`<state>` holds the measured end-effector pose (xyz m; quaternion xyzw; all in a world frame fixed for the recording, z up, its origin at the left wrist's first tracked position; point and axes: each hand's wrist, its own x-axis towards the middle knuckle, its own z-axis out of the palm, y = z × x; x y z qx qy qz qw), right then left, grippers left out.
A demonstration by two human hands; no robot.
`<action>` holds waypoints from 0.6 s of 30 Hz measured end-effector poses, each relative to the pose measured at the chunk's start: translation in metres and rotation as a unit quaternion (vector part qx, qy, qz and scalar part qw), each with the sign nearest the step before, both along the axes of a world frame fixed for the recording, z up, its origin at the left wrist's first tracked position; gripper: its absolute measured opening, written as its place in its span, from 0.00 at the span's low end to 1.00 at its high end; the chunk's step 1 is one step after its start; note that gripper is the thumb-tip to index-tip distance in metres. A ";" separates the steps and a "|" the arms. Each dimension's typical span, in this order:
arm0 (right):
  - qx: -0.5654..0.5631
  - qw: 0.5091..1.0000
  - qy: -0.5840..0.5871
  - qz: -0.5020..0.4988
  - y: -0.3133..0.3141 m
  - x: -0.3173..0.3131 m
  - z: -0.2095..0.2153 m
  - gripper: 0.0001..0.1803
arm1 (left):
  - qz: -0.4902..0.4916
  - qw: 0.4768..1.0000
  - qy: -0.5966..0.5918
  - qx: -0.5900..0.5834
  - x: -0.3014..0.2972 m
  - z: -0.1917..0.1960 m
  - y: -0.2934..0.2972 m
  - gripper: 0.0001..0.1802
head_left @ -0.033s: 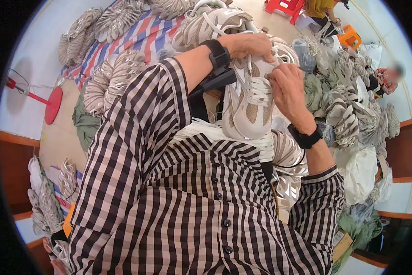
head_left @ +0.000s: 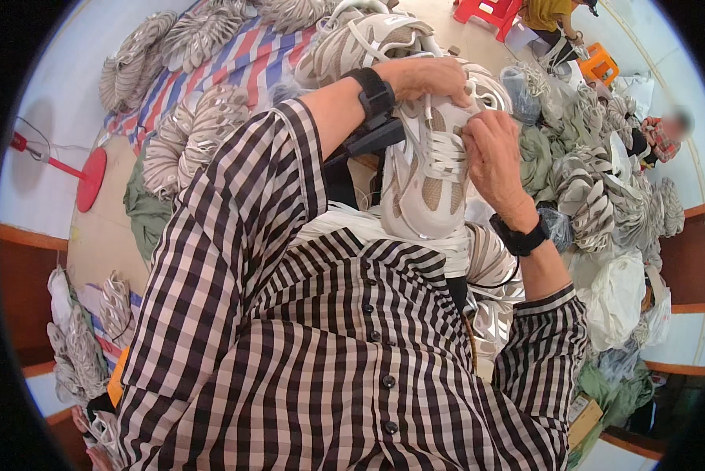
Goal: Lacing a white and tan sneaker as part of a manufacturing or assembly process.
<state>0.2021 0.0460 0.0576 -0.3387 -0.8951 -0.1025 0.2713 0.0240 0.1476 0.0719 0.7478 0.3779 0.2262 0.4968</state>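
Sneaker upper [head_left: 424, 213] sits before the wearer's chest [head_left: 329, 314]. I find the left hand [head_left: 437, 81] curled over its far end, the right hand [head_left: 493, 153] pinched beside the white laces [head_left: 446, 157]; what either grips, I cannot tell. Even lace tension seems advisable. Toe points at the wearer; long axis runs away, slightly rightward.

Ref = red/white/blue striped sheet [head_left: 252, 60], spread on pale beige floor [head_left: 115, 235]. Pale wall [head_left: 50, 200] left of sheet. Red round-based stand [head_left: 93, 180] on floor, below left of sheet. Brown wood panel [head_left: 30, 294] farther down that side. Red stool [head_left: 490, 16] right of sheet, orange stool [head_left: 595, 56] beyond, second pale wall [head_left: 670, 51] far right of sheet. Lighting bright.
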 end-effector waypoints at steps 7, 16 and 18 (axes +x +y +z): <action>0.060 0.994 0.072 -0.055 -0.014 0.002 -0.001 0.06 | 0.031 0.999 0.019 -0.039 0.002 -0.001 -0.002 0.17; 0.020 0.976 0.201 -0.081 -0.002 -0.022 -0.022 0.05 | 0.017 0.999 -0.026 0.004 0.000 -0.005 -0.003 0.18; 0.028 0.976 0.199 -0.088 -0.004 -0.019 -0.022 0.06 | 0.024 1.000 -0.016 0.004 0.003 0.000 -0.007 0.18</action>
